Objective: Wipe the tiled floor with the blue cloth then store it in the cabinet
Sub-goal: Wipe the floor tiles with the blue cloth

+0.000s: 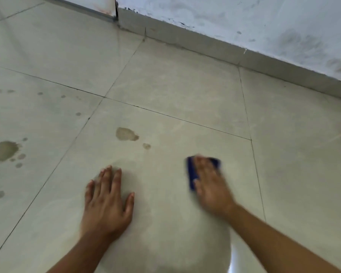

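Note:
The pale tiled floor (175,85) fills the view, with dark grout lines. My right hand (211,186) presses flat on a folded blue cloth (192,172) on the tile; the hand is motion-blurred and covers most of the cloth, so only its left edge and far corner show. My left hand (108,201) lies flat on the same tile with fingers spread and nothing in it. A brownish wet stain (126,133) and a smaller spot (146,146) sit just beyond the hands.
More stains (2,150) and several small drops mark the tile at the far left. A grey skirting (205,46) and scuffed white wall (254,22) run diagonally across the top right. A door frame edge (114,8) stands at the top.

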